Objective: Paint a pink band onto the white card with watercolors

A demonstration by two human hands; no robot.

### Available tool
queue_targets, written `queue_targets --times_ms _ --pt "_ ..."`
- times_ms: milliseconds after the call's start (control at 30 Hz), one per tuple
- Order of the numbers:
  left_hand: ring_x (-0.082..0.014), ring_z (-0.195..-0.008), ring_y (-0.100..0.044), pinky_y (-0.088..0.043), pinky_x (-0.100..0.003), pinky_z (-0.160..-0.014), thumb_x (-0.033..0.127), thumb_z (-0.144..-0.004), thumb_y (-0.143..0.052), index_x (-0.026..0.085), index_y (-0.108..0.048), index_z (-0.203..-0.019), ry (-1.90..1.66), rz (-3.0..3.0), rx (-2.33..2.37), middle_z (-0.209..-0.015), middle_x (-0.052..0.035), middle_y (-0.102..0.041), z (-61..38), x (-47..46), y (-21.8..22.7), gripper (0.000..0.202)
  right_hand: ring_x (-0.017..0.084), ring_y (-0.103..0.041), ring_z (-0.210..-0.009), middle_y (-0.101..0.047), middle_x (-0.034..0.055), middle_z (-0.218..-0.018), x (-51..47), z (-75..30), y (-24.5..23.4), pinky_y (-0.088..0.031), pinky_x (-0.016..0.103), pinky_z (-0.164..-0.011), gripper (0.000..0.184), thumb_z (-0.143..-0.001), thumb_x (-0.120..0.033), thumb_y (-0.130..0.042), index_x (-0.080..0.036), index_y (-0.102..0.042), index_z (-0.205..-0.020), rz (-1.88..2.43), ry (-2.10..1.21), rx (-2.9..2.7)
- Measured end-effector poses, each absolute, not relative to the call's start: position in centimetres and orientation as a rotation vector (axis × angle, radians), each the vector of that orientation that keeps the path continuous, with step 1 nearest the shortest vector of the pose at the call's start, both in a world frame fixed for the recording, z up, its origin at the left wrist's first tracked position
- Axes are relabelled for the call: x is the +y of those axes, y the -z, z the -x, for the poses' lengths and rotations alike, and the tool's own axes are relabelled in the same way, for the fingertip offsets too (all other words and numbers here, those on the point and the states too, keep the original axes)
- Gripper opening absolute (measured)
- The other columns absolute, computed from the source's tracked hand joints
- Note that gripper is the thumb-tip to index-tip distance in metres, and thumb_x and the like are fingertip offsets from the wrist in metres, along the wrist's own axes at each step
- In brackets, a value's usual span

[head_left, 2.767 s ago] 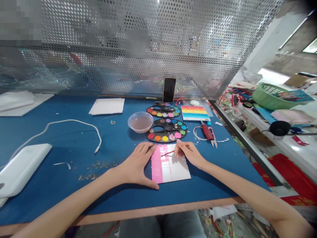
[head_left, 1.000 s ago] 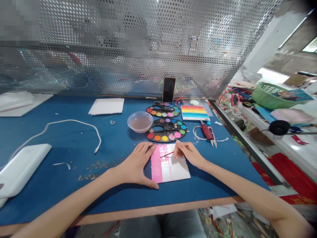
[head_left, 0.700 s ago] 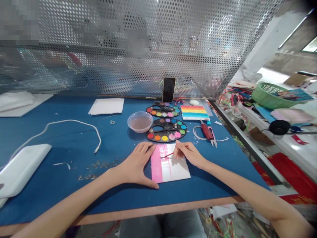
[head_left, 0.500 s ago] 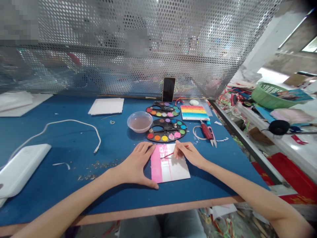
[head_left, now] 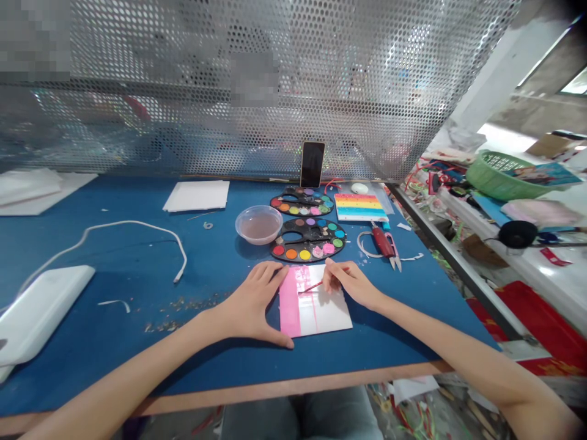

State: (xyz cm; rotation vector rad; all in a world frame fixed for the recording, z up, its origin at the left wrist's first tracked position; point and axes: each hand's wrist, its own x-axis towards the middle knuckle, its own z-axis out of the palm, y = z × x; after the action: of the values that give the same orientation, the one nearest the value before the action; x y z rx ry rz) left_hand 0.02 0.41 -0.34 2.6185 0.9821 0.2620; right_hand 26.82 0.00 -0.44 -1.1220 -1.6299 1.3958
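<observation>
Right hand: the right hand (head_left: 348, 286) is closed in a pencil grip on a thin paintbrush (head_left: 312, 286), its fingertips (head_left: 327, 266) just over the top edge of the card.

Brush: the red-handled brush slants down and left, and its tip touches the painted area of the card.

Left hand: the left hand (head_left: 250, 305) is open, palm down and fingers spread, holding nothing. It straddles the card's left edge, with the fingertips near the top left corner and the thumb by the bottom left corner.

Card: a white card (head_left: 332, 318) lies flat between the hands, toward the front edge of the blue table (head_left: 92, 360). A solid pink band (head_left: 290, 305) runs down its left side, with paler pink marks beside it.

Just beyond the card: a black paint palette (head_left: 308, 232) sits just past the top edge, with a bowl of cloudy water (head_left: 259, 225) to its left.

Far edge: a second palette (head_left: 301, 203), a rainbow-striped card (head_left: 360, 208) and an upright phone (head_left: 312, 164) stand along the back of the table.

Right side: red-handled snips (head_left: 383, 242) lie near the table's right edge.

Left side: a white cord (head_left: 123, 225) curves across the table.
</observation>
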Motion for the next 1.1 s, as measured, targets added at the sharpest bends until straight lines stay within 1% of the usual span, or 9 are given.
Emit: queue_targets --times_ms 367,567,800,933,1100 --pt "-0.0443 -0.134 -0.034 -0.028 -0.063 -0.113 0.082 -0.053 -0.073 0.018 -0.031 -0.151 -0.299 -2.603 0.963 -0.144 -0.0194 -0.039 0.02 0.42 0.40 0.125 0.013 -0.046 -0.053 -0.055 0.0028 -0.055 -0.11 -26.79 0.19 -0.036 0.027 -0.054 0.072 -0.088 -0.078 -0.037 -0.018 -0.059 -0.055 1.148 -1.383 -1.596" --pt "-0.0441 -0.135 -0.034 -0.029 -0.063 -0.113 0.084 -0.053 -0.071 0.018 -0.030 -0.151 -0.274 -2.606 0.977 -0.144 -0.0194 -0.038 0.03 0.40 0.24 0.126 0.011 -0.045 -0.052 -0.055 0.0023 -0.054 -0.08 -26.81 0.20 -0.036 0.026 -0.054 0.069 -0.089 -0.075 -0.042 -0.017 -0.059 -0.055 1.130 -1.411 -1.583" --pt "-0.0441 -0.135 -0.034 -0.028 -0.063 -0.114 0.084 -0.052 -0.071 0.014 -0.031 -0.151 -0.269 -2.613 0.985 -0.144 -0.0210 -0.038 -0.05 0.35 0.34 0.127 0.012 -0.045 -0.052 -0.054 0.0023 -0.054 -0.10 -26.89 0.22 -0.034 0.027 -0.053 0.070 -0.090 -0.074 -0.039 -0.017 -0.059 -0.055 1.140 -1.409 -1.596" --pt "-0.0441 -0.135 -0.033 -0.028 -0.063 -0.113 0.085 -0.053 -0.071 0.015 -0.030 -0.151 -0.264 -2.616 0.981 -0.144 -0.0207 -0.038 -0.06 0.36 0.29 0.128 0.012 -0.045 -0.052 -0.054 0.0026 -0.054 -0.12 -26.92 0.21 -0.033 0.027 -0.052 0.072 -0.089 -0.077 -0.037 -0.017 -0.059 -0.056 1.149 -1.394 -1.591" --pt "-0.0448 -0.135 -0.033 -0.029 -0.064 -0.113 0.084 -0.053 -0.072 0.016 -0.029 -0.152 -0.268 -2.603 0.977 -0.145 -0.0208 -0.038 0.00 0.42 0.23 0.127 0.012 -0.045 -0.052 -0.054 0.0026 -0.053 -0.12 -27.02 0.25 -0.033 0.027 -0.052 0.072 -0.089 -0.077 -0.038 -0.017 -0.059 -0.054 1.136 -1.380 -1.592"
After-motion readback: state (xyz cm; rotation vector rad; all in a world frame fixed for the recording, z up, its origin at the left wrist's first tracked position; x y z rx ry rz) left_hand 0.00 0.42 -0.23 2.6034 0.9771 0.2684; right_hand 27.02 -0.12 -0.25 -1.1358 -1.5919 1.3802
